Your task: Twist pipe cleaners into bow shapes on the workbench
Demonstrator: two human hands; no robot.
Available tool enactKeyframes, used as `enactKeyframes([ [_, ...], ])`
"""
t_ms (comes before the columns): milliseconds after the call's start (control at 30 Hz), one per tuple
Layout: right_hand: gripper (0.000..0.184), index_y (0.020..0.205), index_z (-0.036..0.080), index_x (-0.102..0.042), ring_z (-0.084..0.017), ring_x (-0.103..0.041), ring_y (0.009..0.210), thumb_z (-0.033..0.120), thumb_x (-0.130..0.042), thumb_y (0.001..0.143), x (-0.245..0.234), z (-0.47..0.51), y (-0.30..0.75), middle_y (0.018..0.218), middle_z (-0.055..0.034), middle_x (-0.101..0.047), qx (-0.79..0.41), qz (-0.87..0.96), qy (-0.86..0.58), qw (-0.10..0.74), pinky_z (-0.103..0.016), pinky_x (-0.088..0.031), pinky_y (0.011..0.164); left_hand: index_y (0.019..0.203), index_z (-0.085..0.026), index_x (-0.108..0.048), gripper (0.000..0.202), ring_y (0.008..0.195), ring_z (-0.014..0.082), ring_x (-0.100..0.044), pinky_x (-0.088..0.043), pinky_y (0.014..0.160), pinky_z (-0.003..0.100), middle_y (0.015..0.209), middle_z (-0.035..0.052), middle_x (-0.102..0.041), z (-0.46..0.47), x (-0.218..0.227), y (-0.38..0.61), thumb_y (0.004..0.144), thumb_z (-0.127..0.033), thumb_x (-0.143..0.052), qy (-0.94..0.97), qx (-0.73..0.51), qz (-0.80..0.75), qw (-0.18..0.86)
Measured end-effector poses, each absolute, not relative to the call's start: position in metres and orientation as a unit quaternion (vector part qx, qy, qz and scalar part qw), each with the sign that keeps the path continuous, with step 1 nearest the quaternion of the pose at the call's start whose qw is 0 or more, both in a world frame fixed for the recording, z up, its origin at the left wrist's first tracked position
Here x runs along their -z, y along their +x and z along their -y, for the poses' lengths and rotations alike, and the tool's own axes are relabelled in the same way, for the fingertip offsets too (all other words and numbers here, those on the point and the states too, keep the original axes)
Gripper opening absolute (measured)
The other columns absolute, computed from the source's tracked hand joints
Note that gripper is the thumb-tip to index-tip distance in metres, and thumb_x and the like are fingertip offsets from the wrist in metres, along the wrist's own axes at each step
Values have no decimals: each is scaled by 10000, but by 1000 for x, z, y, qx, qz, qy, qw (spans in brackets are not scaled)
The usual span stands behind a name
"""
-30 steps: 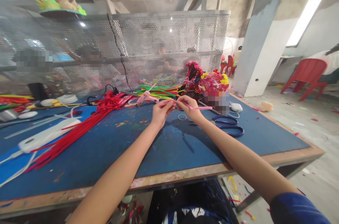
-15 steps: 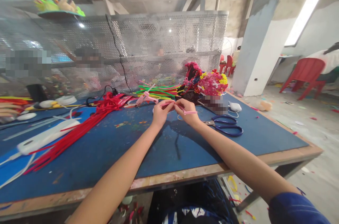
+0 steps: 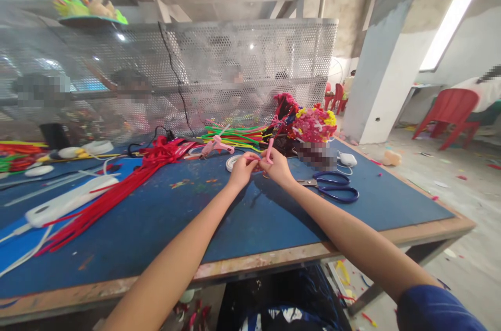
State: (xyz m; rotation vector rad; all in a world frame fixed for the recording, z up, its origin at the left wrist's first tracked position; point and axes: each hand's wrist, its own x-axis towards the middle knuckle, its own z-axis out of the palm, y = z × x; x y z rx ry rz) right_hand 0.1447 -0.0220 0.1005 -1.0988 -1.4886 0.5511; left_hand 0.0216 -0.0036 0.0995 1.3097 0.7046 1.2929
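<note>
Just past the middle of the table, my left hand and my right hand meet fingertip to fingertip, both closed in a pinch. A pink pipe cleaner rises from my right hand. Its other part runs between the fingertips of both hands and is mostly hidden. Behind my left hand lies a white ring-shaped roll, partly covered. A pink glue gun rests further left. Blue-handled scissors lie to the right of my right wrist.
Long red pipe cleaners and a white power strip cover the left side. Green and coloured pipe cleaners lie at the back beside a pink and yellow flower bunch. A perforated metal screen borders the table.
The pink pipe cleaner's free end has swung from lying across my right hand to pointing upward. My left hand has shifted slightly right, uncovering more of the white roll.
</note>
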Motion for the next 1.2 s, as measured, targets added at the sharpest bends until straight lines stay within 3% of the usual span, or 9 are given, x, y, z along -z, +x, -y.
enactKeyframes([
  [200, 199, 745, 195, -553, -108, -545, 596, 136, -602, 562, -108, 23, 149, 618, 45, -578, -272, 642, -436, 570, -223, -438, 590, 686, -127, -606, 110, 599, 121, -612, -498, 680, 285, 637, 28, -648, 4, -97, 20, 617, -139, -691, 489, -521, -299, 633],
  [333, 290, 795, 195, -545, -111, -605, 666, 54, -569, 543, -112, 23, 145, 710, 32, -635, -351, 640, -397, 556, -243, -475, 668, 666, -133, -574, 151, 568, 85, -594, -489, 681, 243, 593, -10, -615, -1, -98, 14, 592, -108, -702, 455, -538, -306, 640],
  [567, 76, 756, 176, -536, -89, -596, 565, 168, -562, 685, -113, 18, 151, 628, 17, -614, -482, 554, -411, 541, -201, -489, 520, 727, -158, -535, 201, 487, 65, -546, -462, 514, 180, 567, -34, -581, 5, -102, 17, 604, -177, -692, 486, -531, -298, 626],
  [700, 109, 706, 140, -586, -84, -573, 541, 217, -649, 662, -115, 21, 157, 599, -6, -598, -554, 545, -401, 485, -189, -476, 487, 788, -190, -498, 277, 416, 58, -484, -415, 423, 165, 530, -66, -542, 10, -105, 17, 611, -261, -700, 525, -509, -278, 623],
  [933, 187, 733, 131, -612, -68, -542, 564, 259, -700, 630, -120, 23, 162, 639, -6, -597, -584, 561, -377, 449, -181, -465, 506, 849, -182, -502, 350, 391, 54, -460, -408, 423, 179, 545, -48, -572, 13, -112, 7, 601, -291, -724, 550, -458, -268, 645],
  [1200, 119, 691, 130, -571, -59, -509, 520, 237, -623, 695, -119, 19, 164, 588, 12, -562, -521, 599, -418, 442, -179, -458, 486, 726, -122, -568, 196, 452, 47, -522, -455, 492, 181, 607, 5, -619, 7, -103, 15, 618, -211, -706, 513, -460, -333, 644],
])
